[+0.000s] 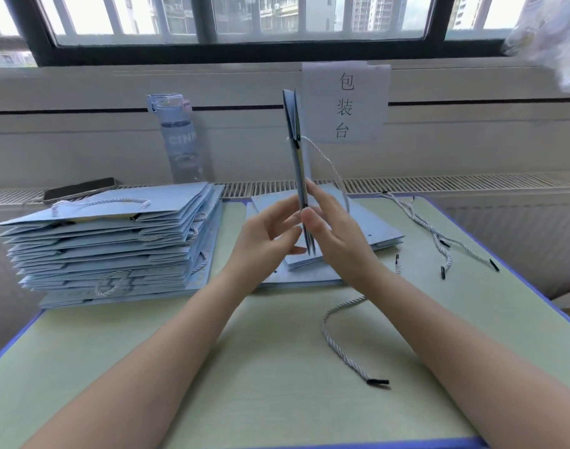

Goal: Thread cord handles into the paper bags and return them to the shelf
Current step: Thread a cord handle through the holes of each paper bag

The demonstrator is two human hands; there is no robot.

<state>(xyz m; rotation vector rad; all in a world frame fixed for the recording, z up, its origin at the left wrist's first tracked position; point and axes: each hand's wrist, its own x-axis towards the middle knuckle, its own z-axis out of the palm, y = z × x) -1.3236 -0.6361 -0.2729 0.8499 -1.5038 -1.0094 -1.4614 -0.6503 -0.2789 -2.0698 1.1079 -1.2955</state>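
Note:
A flat light-blue paper bag (297,150) stands on edge in mid-air above the table, seen edge-on. My right hand (329,234) grips its lower part between thumb and fingers. My left hand (267,234) is beside the bag's left face, fingers loosely spread and touching it. A white twisted cord (329,166) runs from a hole near the bag's top, down behind my right hand, and trails onto the table (277,367), ending in a black tip (377,381).
A tall stack of bags with handles (115,244) lies at the left. A low pile of flat bags (368,222) lies behind my hands. Loose cords (432,234) lie at the right. A water bottle (180,137) and a paper sign (345,102) stand by the wall.

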